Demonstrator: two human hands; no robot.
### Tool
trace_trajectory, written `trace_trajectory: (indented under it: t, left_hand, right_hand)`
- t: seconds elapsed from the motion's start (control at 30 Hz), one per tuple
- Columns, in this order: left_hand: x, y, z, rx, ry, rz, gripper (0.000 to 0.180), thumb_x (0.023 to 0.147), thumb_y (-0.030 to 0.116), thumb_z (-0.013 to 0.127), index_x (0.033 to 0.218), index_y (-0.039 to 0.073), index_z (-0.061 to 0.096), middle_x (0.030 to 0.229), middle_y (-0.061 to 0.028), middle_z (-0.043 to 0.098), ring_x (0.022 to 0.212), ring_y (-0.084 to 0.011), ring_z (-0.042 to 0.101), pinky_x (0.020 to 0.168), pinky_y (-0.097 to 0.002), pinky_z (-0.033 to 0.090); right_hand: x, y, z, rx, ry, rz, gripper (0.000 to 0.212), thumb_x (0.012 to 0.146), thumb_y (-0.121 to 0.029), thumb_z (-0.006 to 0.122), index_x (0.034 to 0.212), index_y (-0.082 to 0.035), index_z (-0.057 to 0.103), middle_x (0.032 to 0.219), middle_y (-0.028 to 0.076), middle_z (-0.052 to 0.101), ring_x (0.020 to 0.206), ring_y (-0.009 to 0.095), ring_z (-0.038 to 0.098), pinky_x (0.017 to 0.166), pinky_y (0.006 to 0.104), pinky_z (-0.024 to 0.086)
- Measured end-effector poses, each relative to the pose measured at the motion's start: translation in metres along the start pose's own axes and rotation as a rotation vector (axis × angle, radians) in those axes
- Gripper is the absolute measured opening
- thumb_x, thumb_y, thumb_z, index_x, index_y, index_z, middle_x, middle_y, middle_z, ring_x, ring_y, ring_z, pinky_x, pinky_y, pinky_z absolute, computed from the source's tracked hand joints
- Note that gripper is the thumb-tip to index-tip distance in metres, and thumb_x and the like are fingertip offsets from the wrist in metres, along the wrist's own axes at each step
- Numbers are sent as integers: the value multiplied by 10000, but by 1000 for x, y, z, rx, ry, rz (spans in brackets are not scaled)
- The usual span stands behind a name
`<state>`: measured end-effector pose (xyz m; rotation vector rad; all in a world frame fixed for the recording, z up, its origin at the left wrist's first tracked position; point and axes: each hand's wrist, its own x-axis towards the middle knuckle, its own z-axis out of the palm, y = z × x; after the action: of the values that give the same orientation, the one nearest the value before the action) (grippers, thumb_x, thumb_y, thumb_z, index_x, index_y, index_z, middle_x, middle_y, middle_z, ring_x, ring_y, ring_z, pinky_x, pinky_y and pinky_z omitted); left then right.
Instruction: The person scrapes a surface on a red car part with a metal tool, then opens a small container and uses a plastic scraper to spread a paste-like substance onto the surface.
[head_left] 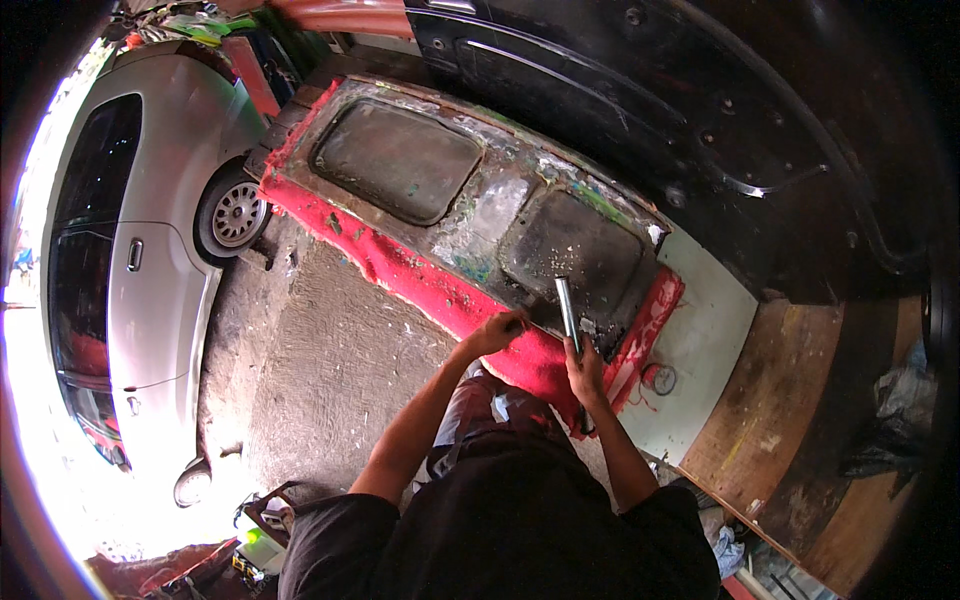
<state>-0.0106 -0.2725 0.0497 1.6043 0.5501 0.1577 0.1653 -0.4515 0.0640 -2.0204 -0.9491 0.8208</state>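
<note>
A worn metal panel (490, 215) with two rounded recessed areas lies before me on a red cloth (400, 270). Patches of old paint and pale flakes cover it. In my right hand (586, 375) is a shiny metal rod-shaped tool (567, 308), its far end over the panel's nearer dark recess (590, 245). The rod's lower part is hidden by my fingers. At the panel's near edge, over the cloth, my left hand (495, 333) has its fingers curled together. Whatever they hold, if anything, cannot be made out.
A silver car (165, 300) stands to the left on the concrete floor (320, 340). Along the far right rises a large black panel (640, 110). A pale board (705, 340) with a small round can (658, 379) lies right of the cloth, beside wooden boards (770, 400).
</note>
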Motion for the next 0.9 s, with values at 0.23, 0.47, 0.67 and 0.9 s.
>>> trace_trajectory:
  t: [0.23,0.47,0.67,0.9]
  left_hand:
    - [13,-46,2,-44,411,125,112,909,17,557,1013,37,591,835,-76,614,792,-137,576,739,-312,484]
    - [10,-34,-2,-94,543,88,102,897,35,565,995,40,593,767,-39,544,735,-103,517,686,-288,451]
    - [2,-17,-29,-327,198,-202,76,946,151,563,991,107,605,618,34,474,457,-79,437,404,-258,355]
    - [6,5,-39,-425,172,-182,143,933,163,516,1022,83,593,590,20,457,465,-94,457,423,-270,386]
  right_hand:
    - [3,-4,9,-4,35,-62,405,986,-392,547,1058,5,577,638,84,560,545,193,545,519,359,433]
    - [6,-11,13,59,36,-107,408,988,-396,540,1068,3,572,692,101,563,595,197,553,555,353,443]
    - [8,-3,17,69,-15,-102,373,992,-366,541,1064,0,562,706,57,532,616,159,498,574,334,430]
    - [13,7,22,92,10,-143,368,991,-370,544,1055,-8,561,701,38,525,621,131,487,570,320,420]
